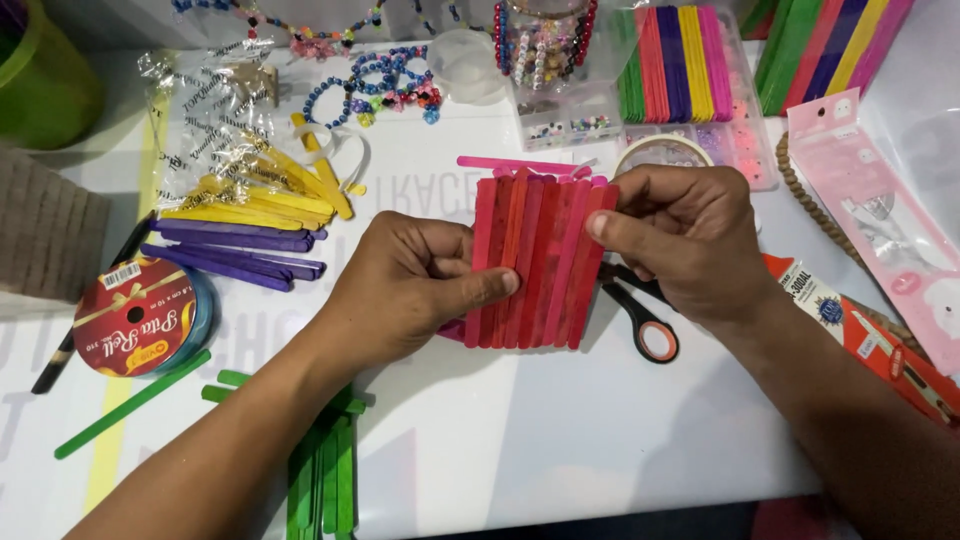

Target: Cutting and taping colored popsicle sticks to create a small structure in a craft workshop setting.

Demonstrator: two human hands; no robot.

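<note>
Both hands on a panel (535, 262) of red & pink craft sticks set side by side, dead centre of the white table (560, 440). Left hand (405, 285) comes in from 7 o'clock, thumb pressed flat across the panel's lower left face, other fingers curled behind its left edge, so it's clamping the panel. Right hand (690, 240) comes in from 4 o'clock, thumb tip pinching the panel's upper right edge, fingers tucked behind. Panel is tilted up off the table a bit, sticks running roughly 12 to 6. A loose pink stick (515, 165) lies crosswise just at 12 o'clock of the panel, touching its top.

Scissors (640, 315) w/ black & orange handle sit at 4 o'clock of the panel, partly under the right hand. Glue tube (860, 335), red/orange, farther out at 3–4 o'clock under the right forearm. Tape roll (662, 152) at 1 o'clock. Yellow sticks (265, 205) and purple sticks (235, 250) piled at 9–10 o'clock, well apart. Ribbon spool (140, 315), red label, at 9 o'clock near the table edge. Green sticks (325, 460) at 7 o'clock under the left forearm. Bead bracelets (385, 90) at 11 o'clock. Sorted coloured sticks in a clear box (680, 65) at 1 o'clock, far back.
</note>
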